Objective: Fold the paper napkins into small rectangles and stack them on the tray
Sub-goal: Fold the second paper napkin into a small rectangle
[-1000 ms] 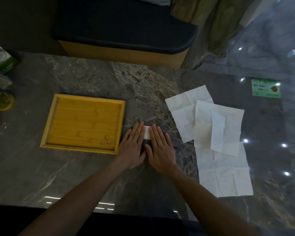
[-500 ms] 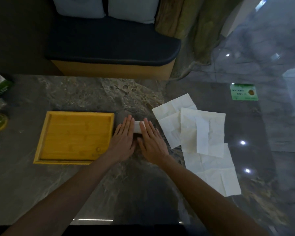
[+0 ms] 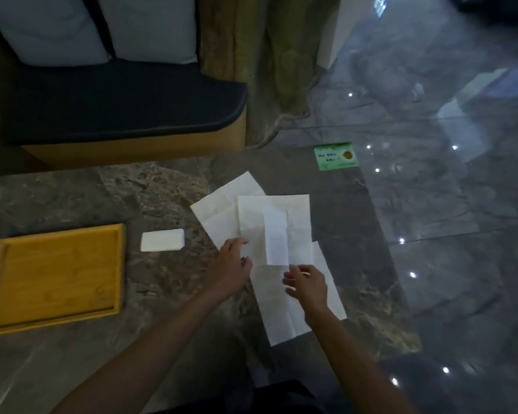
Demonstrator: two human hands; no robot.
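Three open paper napkins lie in a loose pile on the dark stone table (image 3: 72,369), toward its right side. The top napkin (image 3: 293,216) has a strip folded over along its middle. It lies partly over the back napkin (image 3: 219,210), which pokes out toward the far edge. The near napkin (image 3: 275,309) reaches toward me and sits under the top one.

I see my left hand (image 3: 232,268) at the left edge of the pile, with the thumb on the top napkin and the fingers bent loosely. I cannot tell if it is pinching the paper. My right hand (image 3: 307,283) is over the near napkin, just below the bottom edge of the top one. Its fingers are spread and loose and hold nothing that I can see. My two hands are apart, with white paper between them.

One small folded napkin (image 3: 162,240) lies flat on the table by itself. It sits between the pile and the wooden tray (image 3: 118,264), just beside the tray's far right corner and not touching it. The tray is near the left edge of the table.

A small green card (image 3: 335,156) lies near the far edge, well apart from the napkins. Behind the table is a bench with a dark seat (image 3: 117,103) and pale cushions (image 3: 102,28).
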